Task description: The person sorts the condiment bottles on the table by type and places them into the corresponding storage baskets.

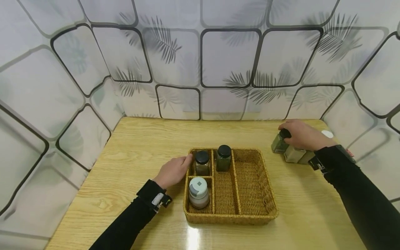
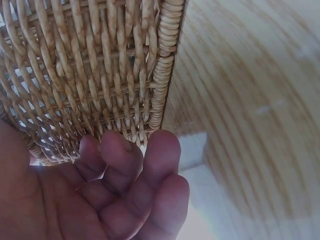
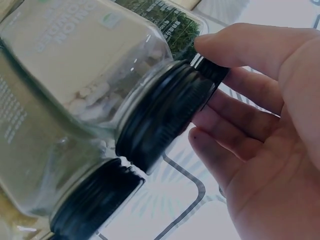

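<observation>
A divided wicker basket (image 1: 231, 219) sits on the table. My left hand (image 1: 173, 172) holds its back left edge, the curled fingers (image 2: 162, 155) against the woven outside. Over to the right, my right hand (image 1: 301, 133) pinches the black lid of a green herb jar (image 1: 277, 145) between thumb and fingers. Beside that jar stands an onion powder jar (image 3: 75, 50), and another black-lidded jar (image 3: 30, 145) adjoins it. Inside the basket are a jar of brownish spice (image 1: 202, 168) at back left, a white-lidded jar (image 1: 199, 194) at front left, and a dark green jar (image 1: 223, 161) in the middle compartment.
A white lid (image 1: 327, 134) shows behind my right wrist, its container mostly hidden. The wood-grain table (image 1: 140, 139) runs back to a patterned cloth (image 1: 231, 59), which also rises along both sides.
</observation>
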The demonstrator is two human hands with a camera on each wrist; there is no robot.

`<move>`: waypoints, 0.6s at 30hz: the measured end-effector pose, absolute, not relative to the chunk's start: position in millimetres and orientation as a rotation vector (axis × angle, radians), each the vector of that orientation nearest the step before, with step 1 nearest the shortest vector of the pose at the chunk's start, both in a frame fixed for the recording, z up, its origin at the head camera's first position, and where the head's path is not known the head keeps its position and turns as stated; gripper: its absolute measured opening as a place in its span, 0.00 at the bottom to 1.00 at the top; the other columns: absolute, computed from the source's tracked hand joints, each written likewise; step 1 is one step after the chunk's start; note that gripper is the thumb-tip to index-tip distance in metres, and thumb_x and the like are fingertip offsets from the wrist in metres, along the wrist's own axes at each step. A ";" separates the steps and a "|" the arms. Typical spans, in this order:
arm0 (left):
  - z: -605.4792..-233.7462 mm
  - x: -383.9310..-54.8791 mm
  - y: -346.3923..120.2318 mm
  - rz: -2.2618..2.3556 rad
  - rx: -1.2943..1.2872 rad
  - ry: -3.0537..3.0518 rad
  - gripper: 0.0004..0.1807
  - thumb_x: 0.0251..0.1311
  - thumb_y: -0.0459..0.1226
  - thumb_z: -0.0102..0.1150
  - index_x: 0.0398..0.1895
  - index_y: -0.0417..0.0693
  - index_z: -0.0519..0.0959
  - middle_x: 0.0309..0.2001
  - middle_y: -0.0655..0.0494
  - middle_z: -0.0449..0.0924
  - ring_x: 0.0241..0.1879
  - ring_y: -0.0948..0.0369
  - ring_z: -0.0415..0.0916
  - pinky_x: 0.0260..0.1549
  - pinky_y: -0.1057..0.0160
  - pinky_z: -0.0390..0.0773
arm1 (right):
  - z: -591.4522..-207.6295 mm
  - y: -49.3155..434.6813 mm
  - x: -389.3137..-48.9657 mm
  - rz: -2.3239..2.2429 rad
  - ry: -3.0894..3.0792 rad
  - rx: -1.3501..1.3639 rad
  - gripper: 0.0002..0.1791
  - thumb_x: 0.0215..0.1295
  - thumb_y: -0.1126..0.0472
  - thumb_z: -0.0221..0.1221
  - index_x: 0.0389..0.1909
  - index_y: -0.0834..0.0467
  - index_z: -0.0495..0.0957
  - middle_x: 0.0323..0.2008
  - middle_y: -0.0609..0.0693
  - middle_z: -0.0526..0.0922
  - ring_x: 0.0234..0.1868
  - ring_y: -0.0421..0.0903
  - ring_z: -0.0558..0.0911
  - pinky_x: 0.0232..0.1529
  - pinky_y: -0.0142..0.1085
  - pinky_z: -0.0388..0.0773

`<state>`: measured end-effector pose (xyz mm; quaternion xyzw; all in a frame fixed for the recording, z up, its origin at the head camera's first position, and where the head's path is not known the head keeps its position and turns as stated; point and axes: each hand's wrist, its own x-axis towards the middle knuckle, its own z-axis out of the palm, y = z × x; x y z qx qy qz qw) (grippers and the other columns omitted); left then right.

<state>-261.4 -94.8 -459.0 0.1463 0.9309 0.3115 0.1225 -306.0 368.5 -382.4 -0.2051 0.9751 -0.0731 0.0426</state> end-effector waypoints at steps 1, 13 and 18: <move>-458.9 -261.1 -94.9 0.910 0.429 2.715 0.36 0.78 0.63 0.20 0.21 0.52 0.67 0.18 0.57 0.61 0.18 0.59 0.59 0.28 0.59 0.64 | -382.3 368.5 -306.1 -0.222 2.982 -0.631 0.23 0.66 0.67 0.63 0.61 0.66 0.74 0.58 0.66 0.75 0.54 0.62 0.77 0.49 0.51 0.77; -460.6 -260.6 -94.6 0.912 0.448 2.729 0.33 0.80 0.59 0.23 0.21 0.52 0.66 0.18 0.56 0.59 0.18 0.59 0.58 0.28 0.59 0.64 | -373.9 364.4 -300.9 -0.218 2.992 -0.625 0.23 0.66 0.66 0.61 0.62 0.67 0.73 0.56 0.65 0.76 0.53 0.61 0.77 0.47 0.51 0.76; -460.3 -261.0 -95.0 0.911 0.443 2.722 0.33 0.80 0.59 0.23 0.21 0.52 0.67 0.18 0.56 0.60 0.18 0.59 0.58 0.29 0.58 0.64 | -369.4 361.8 -298.4 -0.225 3.007 -0.640 0.23 0.66 0.66 0.62 0.62 0.65 0.74 0.54 0.64 0.77 0.51 0.58 0.78 0.45 0.48 0.76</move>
